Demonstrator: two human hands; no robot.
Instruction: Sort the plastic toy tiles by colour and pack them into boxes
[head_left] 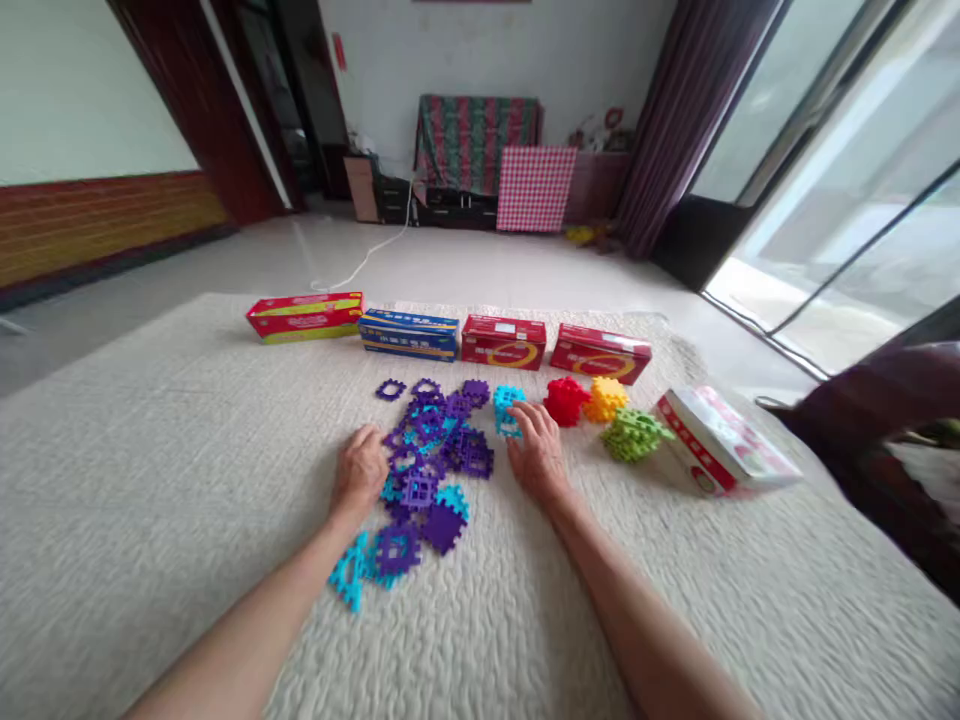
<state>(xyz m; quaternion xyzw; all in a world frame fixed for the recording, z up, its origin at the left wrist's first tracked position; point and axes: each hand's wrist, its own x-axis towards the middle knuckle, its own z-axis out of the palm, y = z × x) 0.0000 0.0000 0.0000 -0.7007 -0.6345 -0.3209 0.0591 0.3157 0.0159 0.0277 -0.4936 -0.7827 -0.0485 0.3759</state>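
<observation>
Purple square-toothed interlocking plastic pieces (420,490) lie in a loose pile between my hands, mixed with light blue ones (349,572). My left hand (361,472) rests at the pile's left edge, fingers curled down beside a purple piece; its fingertips are partly hidden. On the other side, my right hand (538,455) has its fingers against a small stack of light blue pieces (508,398). Right of that hand sit a red cluster (566,401), a yellow cluster (606,399) and a green cluster (634,435) of similar pieces.
Along the back of the pale textured mat (187,460) stand a red-and-green box (306,317), a blue box (409,334) and two red boxes (504,343). A white-and-red box (724,440) lies at the right. Dark furniture (847,440) borders the right side.
</observation>
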